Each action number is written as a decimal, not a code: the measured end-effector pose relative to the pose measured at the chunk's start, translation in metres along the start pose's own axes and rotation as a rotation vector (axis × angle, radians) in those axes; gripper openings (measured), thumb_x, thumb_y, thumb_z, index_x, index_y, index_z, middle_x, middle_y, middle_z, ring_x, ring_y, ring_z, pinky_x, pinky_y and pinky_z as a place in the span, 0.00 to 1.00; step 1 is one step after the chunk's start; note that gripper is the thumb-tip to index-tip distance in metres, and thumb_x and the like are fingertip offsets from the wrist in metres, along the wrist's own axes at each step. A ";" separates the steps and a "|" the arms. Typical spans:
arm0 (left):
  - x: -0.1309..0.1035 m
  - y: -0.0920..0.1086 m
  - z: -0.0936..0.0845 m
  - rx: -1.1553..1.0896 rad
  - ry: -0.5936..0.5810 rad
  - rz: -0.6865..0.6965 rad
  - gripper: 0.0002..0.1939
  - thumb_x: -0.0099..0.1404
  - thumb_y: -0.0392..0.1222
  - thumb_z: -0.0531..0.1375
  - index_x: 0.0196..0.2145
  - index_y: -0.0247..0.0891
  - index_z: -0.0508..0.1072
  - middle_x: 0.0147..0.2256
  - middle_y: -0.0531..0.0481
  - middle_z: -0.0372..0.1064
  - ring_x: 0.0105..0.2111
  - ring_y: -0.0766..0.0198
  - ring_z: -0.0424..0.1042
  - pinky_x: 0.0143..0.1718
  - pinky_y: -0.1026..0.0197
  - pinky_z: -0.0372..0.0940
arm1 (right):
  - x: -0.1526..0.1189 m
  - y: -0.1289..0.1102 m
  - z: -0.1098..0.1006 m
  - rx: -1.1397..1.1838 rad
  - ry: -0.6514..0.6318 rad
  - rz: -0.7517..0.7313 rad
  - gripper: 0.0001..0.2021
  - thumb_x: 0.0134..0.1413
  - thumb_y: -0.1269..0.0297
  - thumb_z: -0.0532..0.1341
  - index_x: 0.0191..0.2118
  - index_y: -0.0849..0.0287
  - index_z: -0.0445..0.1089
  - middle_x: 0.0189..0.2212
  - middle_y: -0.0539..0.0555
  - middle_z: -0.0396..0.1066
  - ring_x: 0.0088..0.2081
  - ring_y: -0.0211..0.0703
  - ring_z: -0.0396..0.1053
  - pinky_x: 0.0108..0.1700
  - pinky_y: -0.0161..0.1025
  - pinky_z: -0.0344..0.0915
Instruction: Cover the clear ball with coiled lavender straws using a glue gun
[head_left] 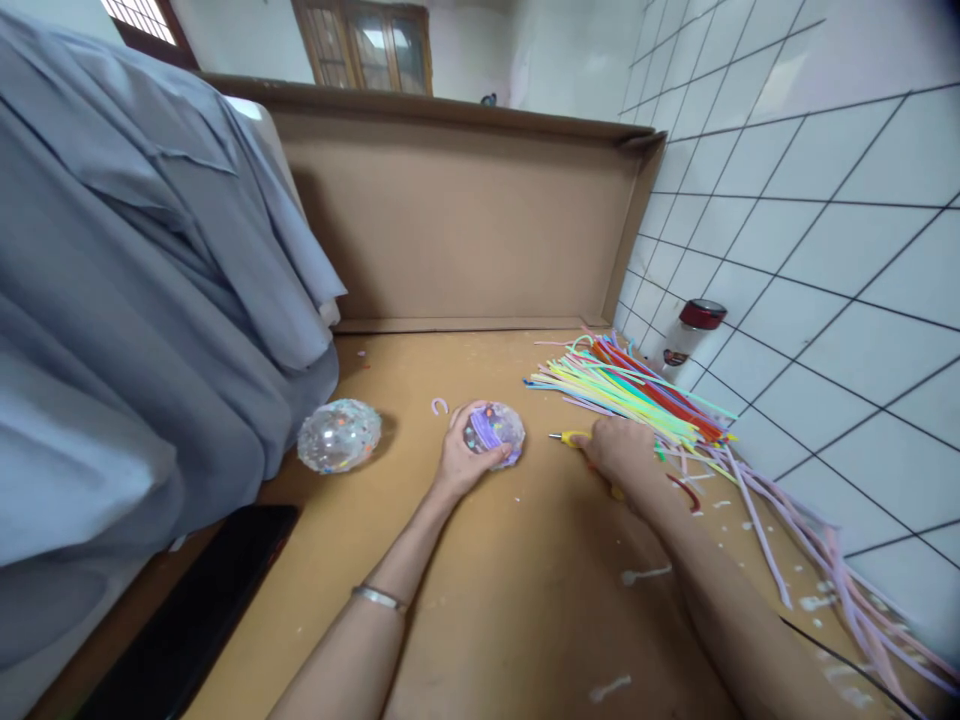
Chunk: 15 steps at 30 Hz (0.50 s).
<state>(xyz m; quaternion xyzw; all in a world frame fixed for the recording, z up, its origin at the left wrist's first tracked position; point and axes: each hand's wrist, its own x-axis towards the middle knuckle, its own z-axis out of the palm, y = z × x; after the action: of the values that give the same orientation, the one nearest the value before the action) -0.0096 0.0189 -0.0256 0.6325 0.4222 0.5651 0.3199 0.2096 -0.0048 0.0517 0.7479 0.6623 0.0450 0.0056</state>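
My left hand (457, 458) is closed around the near side of a clear ball (507, 422) with purple strips and small coloured bits on it. The ball rests at the middle of the table. To its right, my right hand (624, 452) grips a yellow hot glue gun (574, 438), whose metal tip points left toward the ball with a gap between them. Most of the gun's body is hidden by my fingers. A second clear ball (340, 436), speckled with coloured bits, sits farther left. Between the balls lies a small curled pink piece (439, 406).
A bundle of coloured pipe cleaners (637, 390) lies at right, with loose pink ones (840, 560) nearer me. Behind it stands a red-lidded jar (686, 335) by the tiled wall. Cardboard (465, 220) closes the back. Grey cloth (150, 300) and a black phone-like slab (202, 610) are left.
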 end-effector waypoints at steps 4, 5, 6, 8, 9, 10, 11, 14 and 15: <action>0.001 -0.003 0.000 0.010 0.002 0.018 0.36 0.45 0.47 0.68 0.51 0.38 0.64 0.51 0.43 0.63 0.53 0.53 0.65 0.56 0.49 0.60 | 0.006 0.017 0.012 -0.037 -0.136 0.018 0.22 0.52 0.50 0.58 0.37 0.67 0.76 0.37 0.73 0.74 0.40 0.62 0.73 0.37 0.48 0.65; 0.001 -0.003 0.000 0.015 0.003 0.024 0.36 0.45 0.47 0.68 0.51 0.38 0.64 0.51 0.43 0.63 0.53 0.53 0.65 0.56 0.49 0.59 | 0.006 0.018 0.014 -0.031 -0.140 0.031 0.22 0.52 0.51 0.58 0.39 0.67 0.75 0.37 0.73 0.74 0.41 0.62 0.73 0.38 0.49 0.65; 0.001 -0.003 0.001 0.021 0.004 0.030 0.36 0.45 0.47 0.68 0.51 0.39 0.64 0.51 0.43 0.63 0.53 0.53 0.65 0.56 0.49 0.59 | 0.005 0.019 0.017 -0.025 -0.136 0.046 0.21 0.52 0.52 0.58 0.40 0.67 0.75 0.37 0.73 0.74 0.41 0.62 0.73 0.38 0.49 0.65; 0.001 -0.002 0.001 0.030 0.002 0.037 0.35 0.45 0.46 0.68 0.50 0.38 0.64 0.51 0.43 0.63 0.53 0.53 0.65 0.57 0.50 0.59 | 0.006 0.018 0.020 -0.018 -0.124 0.067 0.20 0.50 0.55 0.58 0.41 0.67 0.75 0.37 0.72 0.74 0.41 0.61 0.73 0.38 0.49 0.65; 0.001 -0.002 0.000 0.030 0.001 0.040 0.35 0.45 0.46 0.68 0.50 0.38 0.65 0.51 0.43 0.63 0.53 0.53 0.65 0.57 0.50 0.59 | 0.006 0.018 0.020 -0.017 -0.116 0.075 0.20 0.50 0.55 0.59 0.41 0.66 0.75 0.37 0.72 0.74 0.40 0.61 0.73 0.38 0.48 0.65; 0.001 -0.001 0.000 0.029 -0.001 0.043 0.35 0.45 0.46 0.68 0.50 0.38 0.65 0.51 0.43 0.63 0.53 0.53 0.65 0.57 0.50 0.58 | 0.006 0.018 0.019 -0.018 -0.112 0.084 0.19 0.49 0.56 0.59 0.41 0.66 0.75 0.37 0.71 0.74 0.40 0.60 0.73 0.38 0.48 0.65; 0.001 0.000 -0.001 0.027 -0.002 0.043 0.34 0.44 0.46 0.68 0.50 0.37 0.65 0.51 0.42 0.63 0.53 0.53 0.65 0.57 0.50 0.58 | 0.006 0.017 0.017 -0.020 -0.110 0.092 0.19 0.47 0.56 0.60 0.40 0.65 0.75 0.36 0.71 0.74 0.40 0.60 0.73 0.38 0.47 0.64; 0.002 0.001 -0.002 0.023 -0.010 0.039 0.35 0.44 0.45 0.69 0.50 0.38 0.65 0.50 0.43 0.63 0.52 0.53 0.65 0.56 0.50 0.59 | 0.003 0.015 0.003 -0.026 -0.093 0.079 0.19 0.47 0.55 0.59 0.38 0.65 0.75 0.35 0.70 0.74 0.39 0.59 0.73 0.36 0.45 0.63; 0.003 0.000 -0.002 0.017 -0.017 0.034 0.35 0.44 0.45 0.69 0.50 0.38 0.65 0.50 0.43 0.63 0.52 0.53 0.66 0.56 0.49 0.59 | 0.001 0.015 -0.005 -0.025 -0.071 0.058 0.19 0.47 0.54 0.58 0.38 0.65 0.74 0.35 0.70 0.74 0.38 0.59 0.73 0.35 0.44 0.62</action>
<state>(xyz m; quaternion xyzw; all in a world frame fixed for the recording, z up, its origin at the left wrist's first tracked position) -0.0118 0.0207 -0.0237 0.6472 0.4135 0.5614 0.3083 0.2238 -0.0056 0.0574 0.7678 0.6391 0.0267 0.0373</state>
